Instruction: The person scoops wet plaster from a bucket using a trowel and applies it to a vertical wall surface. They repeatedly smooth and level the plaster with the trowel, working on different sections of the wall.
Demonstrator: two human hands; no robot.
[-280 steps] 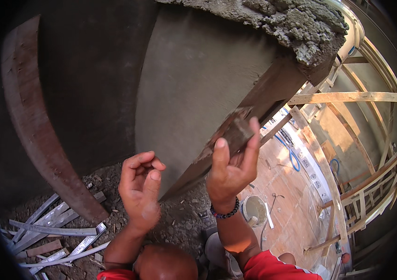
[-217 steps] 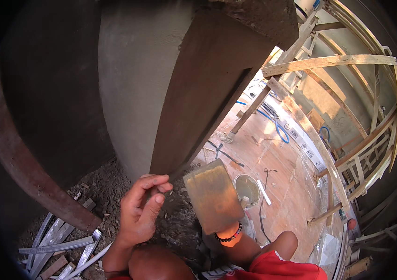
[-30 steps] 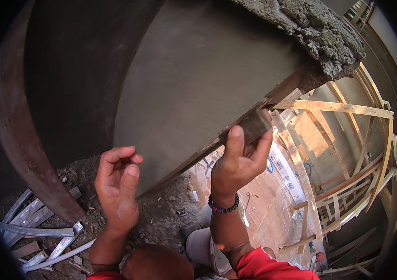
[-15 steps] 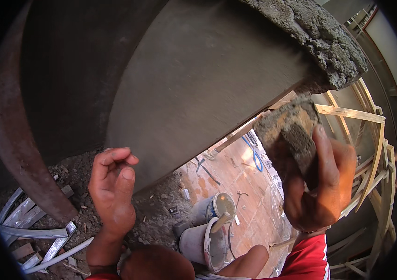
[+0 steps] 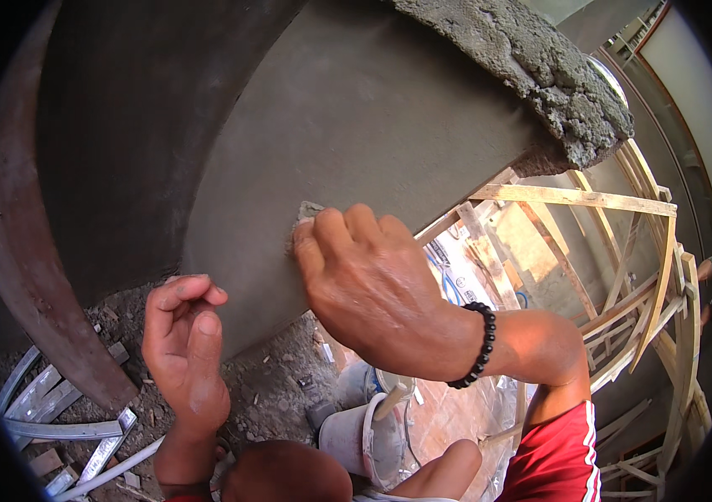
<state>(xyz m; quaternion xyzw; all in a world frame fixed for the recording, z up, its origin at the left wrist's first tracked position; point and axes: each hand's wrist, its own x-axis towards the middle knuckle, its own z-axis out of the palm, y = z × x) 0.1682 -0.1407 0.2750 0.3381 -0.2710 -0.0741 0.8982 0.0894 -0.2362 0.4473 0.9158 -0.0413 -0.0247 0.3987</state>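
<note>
My right hand, with a black bead bracelet at its wrist, is closed round a small mortar-caked hand float. Only a corner of the float shows past my fingers; the rest is hidden under the hand. It lies at the smooth grey cement surface, near the middle of the panel. My left hand is raised at the panel's lower left, holding nothing, fingers loosely curled and thumb apart.
Rough mortar caps the panel's upper right edge. Below stand a white bucket with a wooden handle in it and a second bucket. Metal profiles lie at lower left. Timber framing and another person's arm are at right.
My right hand has swung left and turned over, bringing the float from beside the panel's edge onto its surface. The left hand has shifted slightly left and down in view.
</note>
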